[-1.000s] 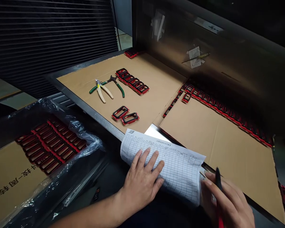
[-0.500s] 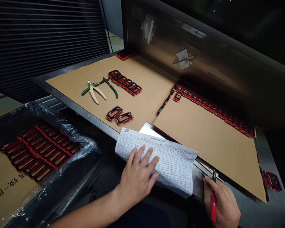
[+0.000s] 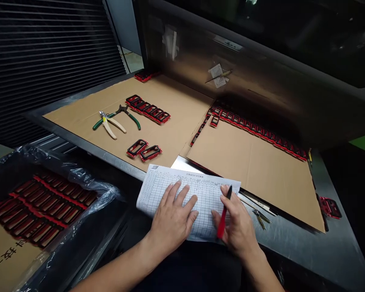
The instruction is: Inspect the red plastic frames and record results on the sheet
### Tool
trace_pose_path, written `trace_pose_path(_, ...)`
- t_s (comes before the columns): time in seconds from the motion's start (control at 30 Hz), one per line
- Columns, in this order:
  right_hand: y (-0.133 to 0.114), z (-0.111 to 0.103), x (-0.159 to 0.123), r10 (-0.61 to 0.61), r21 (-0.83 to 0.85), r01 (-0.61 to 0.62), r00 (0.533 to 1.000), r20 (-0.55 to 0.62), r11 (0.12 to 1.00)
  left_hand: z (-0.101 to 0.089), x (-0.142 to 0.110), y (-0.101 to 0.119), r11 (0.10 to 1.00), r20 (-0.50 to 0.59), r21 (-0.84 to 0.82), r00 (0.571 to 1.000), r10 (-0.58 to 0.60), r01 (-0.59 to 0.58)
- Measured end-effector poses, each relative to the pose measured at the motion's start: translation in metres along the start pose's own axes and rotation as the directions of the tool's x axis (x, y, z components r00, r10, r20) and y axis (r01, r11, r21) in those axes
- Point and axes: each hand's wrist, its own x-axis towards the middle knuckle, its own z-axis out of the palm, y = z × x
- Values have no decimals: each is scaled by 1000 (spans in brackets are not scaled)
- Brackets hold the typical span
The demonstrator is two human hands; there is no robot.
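1. A grey metal tabletop (image 3: 295,247) carries two flat brown cardboard sheets, one at the left (image 3: 176,95) and one at the right (image 3: 261,170).
2. Beside it at the lower left, a dark container lined with clear plastic film (image 3: 108,190) holds rows of rectangular red-and-black plastic frames (image 3: 42,211).
3. The white printed paper form with a ruled grid (image 3: 152,188) lies at the near edge of the tabletop, under and between the two hands.
4. The left hand (image 3: 172,217) is laid palm down on the form, fingers extended and slightly spread, grasping nothing.
5. The right hand (image 3: 239,227) is partly curled, its fingers closed around a slim red-and-black pen (image 3: 222,221). It has just come in from beyond the form's right edge to over its right part, which brings the pen within reach of the grid. Whether the pen touches the paper, I cannot tell.
6. A long line of red-and-black frames (image 3: 261,132) runs along the back of the right cardboard; a shorter row (image 3: 147,109) and a loose pair (image 3: 143,150) sit on the left one.
7. Green-handled pliers (image 3: 134,121) lie against cream-handled cutters (image 3: 109,129) near the shorter row.
8. Small brass-coloured metal tools (image 3: 261,219) rest just right of the form, uncovered now that the right hand has moved away.
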Motion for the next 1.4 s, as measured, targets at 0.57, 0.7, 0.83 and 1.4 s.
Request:
trace_pose_path(0.57, 5, 4, -18, 149, -135, -158, 986, -73, 978, -7, -7, -12, 996, -18, 44, 997, -78, 79)
trace_pose_path(0.7, 8, 8, -27, 150, -161, -165, 984, -100, 973, -1, -12, -14, 995, -52, 49, 995, -81, 83)
trace_pose_path(0.83, 9, 12, -33, 136, -197, -158, 983, -122, 968, 1, -15, -15, 995, -72, 28, 993, -89, 92)
trace_pose_path(1.4, 5, 9, -27, 96, -221, -125, 986, -139, 967, 7, -21, -19, 991, -143, 2, 981, -134, 135)
